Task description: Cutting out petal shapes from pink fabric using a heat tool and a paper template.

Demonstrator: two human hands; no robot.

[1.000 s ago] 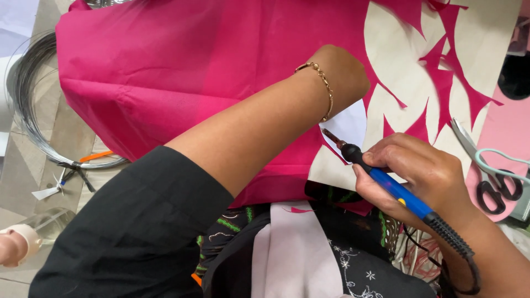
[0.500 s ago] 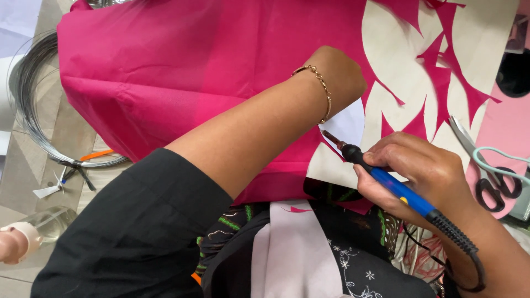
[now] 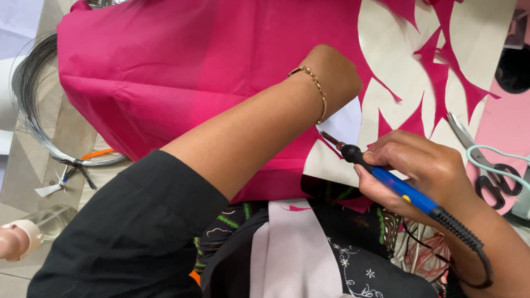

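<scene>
Gripping blue-handled soldering iron (image 3: 398, 186) tight in my right hand (image 3: 425, 171), fingers wrapped round it, tip touching pink fabric (image 3: 182, 77) edge just left of grip; left hand (image 3: 334, 74) fisted, pressing fabric down above the tip, nothing visibly held; scissors (image 3: 488, 165) lie right of grip, wire coil (image 3: 33, 105) far left
</scene>
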